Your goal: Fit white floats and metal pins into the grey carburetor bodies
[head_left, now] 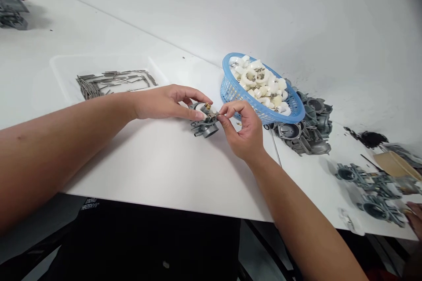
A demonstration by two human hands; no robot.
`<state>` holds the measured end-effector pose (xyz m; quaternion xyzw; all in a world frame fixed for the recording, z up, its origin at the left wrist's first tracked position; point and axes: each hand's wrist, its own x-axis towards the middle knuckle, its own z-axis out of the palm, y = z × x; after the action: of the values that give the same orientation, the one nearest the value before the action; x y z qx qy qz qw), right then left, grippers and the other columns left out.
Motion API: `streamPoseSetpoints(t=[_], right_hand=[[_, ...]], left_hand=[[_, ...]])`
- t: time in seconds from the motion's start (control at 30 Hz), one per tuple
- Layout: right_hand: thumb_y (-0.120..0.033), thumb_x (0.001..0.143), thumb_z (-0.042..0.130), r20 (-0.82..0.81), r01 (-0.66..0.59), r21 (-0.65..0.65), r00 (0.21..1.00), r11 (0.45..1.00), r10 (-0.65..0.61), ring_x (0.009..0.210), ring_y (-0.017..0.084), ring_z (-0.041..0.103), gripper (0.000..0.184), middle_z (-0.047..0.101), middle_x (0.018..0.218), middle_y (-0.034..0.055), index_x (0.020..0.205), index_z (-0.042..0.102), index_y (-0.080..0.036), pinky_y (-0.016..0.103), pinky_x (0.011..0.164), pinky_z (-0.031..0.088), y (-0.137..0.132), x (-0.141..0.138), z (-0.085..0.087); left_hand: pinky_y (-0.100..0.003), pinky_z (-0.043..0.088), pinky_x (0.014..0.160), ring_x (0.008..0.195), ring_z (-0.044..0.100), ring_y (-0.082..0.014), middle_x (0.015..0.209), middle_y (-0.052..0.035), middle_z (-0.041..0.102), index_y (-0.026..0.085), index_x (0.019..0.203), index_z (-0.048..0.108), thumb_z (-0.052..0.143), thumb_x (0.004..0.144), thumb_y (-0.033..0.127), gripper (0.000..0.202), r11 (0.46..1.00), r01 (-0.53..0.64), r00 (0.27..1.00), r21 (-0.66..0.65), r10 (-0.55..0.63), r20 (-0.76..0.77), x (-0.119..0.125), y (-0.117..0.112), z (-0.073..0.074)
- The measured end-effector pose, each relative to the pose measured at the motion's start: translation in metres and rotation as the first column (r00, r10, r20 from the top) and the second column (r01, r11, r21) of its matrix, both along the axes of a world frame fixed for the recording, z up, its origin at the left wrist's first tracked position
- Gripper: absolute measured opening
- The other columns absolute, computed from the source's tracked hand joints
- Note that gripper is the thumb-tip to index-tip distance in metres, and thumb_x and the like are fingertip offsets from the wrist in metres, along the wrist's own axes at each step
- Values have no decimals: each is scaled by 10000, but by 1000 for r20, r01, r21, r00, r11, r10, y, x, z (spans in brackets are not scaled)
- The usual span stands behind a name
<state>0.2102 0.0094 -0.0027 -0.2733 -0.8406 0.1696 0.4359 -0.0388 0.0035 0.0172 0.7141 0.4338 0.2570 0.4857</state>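
A grey metal carburetor [208, 130] rests on the white table in front of me, with brass parts [207, 106] standing up from its exposed side. My left hand [174, 102] grips it from the left, thumb and fingers closed over the top, where a white plastic piece shows. At the carburetor's right edge, my right hand [242, 125] is closed in a pinch. Its thumb and fingertip meet on something thin and too small to make out. A small brass piece [239, 124] lies near the right hand.
A white tray [61, 74] holds many thin metal pins. White plastic floats fill a blue basket [263, 114], and grey carburetor bodies [306, 127] are piled beside it. At the right stand more carburetors [376, 206], with another person's hand [414, 217] by them.
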Motion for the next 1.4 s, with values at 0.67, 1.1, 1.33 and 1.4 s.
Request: streamPoseSetpoints(t=[0.67, 1.1, 1.33, 1.4], right_hand=[[-199, 899, 731, -110, 30, -34, 993, 999, -34, 876, 169, 687, 111, 700, 899, 2, 929, 629, -234, 367, 863, 565, -11, -7, 0], [-152, 874, 712, -18, 89, 184, 996, 979, -88, 801, 193, 702, 196, 735, 835, -25, 900, 551, -262, 440, 888, 482, -27, -12, 7], [-120, 848, 720, 15, 152, 513, 982, 845, -186, 691, 183, 696, 235, 769, 781, -79, 910, 576, -294, 455, 887, 450, -21, -14, 6], [-106, 834, 721, -2, 156, 563, 982, 812, -188, 665, 175, 695, 250, 770, 769, -94, 904, 575, -296, 455, 891, 446, -19, -14, 5]], left_hand=[[-349, 439, 892, 967, 646, -234, 1024, -46, 750, 256, 1348, 659, 741, 859, 434, 527, 993, 121, 990, -2, -121, 68, -3, 2, -4], [-358, 501, 868, 1028, 644, -258, 1127, -69, 728, 302, 1319, 709, 798, 800, 344, 529, 978, 165, 970, -126, -138, 202, -6, 2, -3], [-377, 515, 919, 1020, 673, -251, 1140, -61, 744, 318, 1342, 698, 859, 740, 276, 625, 974, 160, 968, -162, -122, 220, -5, 1, -5], [-371, 518, 927, 1065, 668, -256, 1218, -61, 732, 332, 1379, 675, 863, 728, 275, 680, 975, 140, 973, -171, -103, 207, -5, 1, -5]])
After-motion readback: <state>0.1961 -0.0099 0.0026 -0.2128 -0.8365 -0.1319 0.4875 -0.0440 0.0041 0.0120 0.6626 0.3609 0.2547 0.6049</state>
